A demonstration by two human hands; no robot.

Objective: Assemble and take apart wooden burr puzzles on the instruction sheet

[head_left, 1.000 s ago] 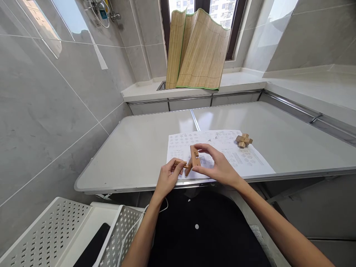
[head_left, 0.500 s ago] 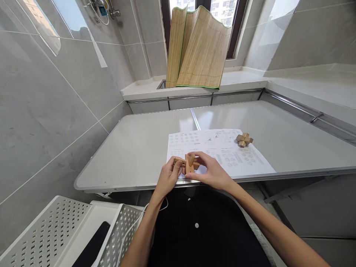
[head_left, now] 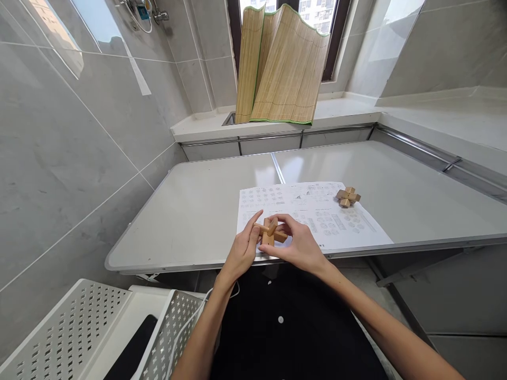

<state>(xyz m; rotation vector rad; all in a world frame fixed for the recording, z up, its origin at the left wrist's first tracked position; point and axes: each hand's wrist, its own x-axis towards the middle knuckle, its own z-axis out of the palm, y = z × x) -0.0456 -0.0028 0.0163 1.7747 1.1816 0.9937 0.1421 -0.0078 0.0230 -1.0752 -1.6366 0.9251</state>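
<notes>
Between my two hands is a wooden burr puzzle (head_left: 268, 238) made of crossing bars, held just above the table's near edge. My right hand (head_left: 298, 241) grips it from the right, thumb low and fingers over the top. On the other side, my left hand (head_left: 242, 247) has its thumb against the bar that sticks out to the left, while its index finger points up and away. The other left fingers are partly hidden behind the puzzle. Under both hands lies a printed diagram sheet (head_left: 261, 198). A second wooden burr puzzle (head_left: 348, 197) rests on the sheet's right edge.
The white folding table (head_left: 190, 211) has a metal rim and a centre seam. At lower left stands a white perforated basket (head_left: 75, 322) with a black phone-like object (head_left: 132, 348) and a white cable (head_left: 184, 327). A bamboo mat (head_left: 289, 74) leans at the window.
My left index finger has lifted off the puzzle and now points upward. The puzzle and my right hand have shifted slightly. The second puzzle stays put.
</notes>
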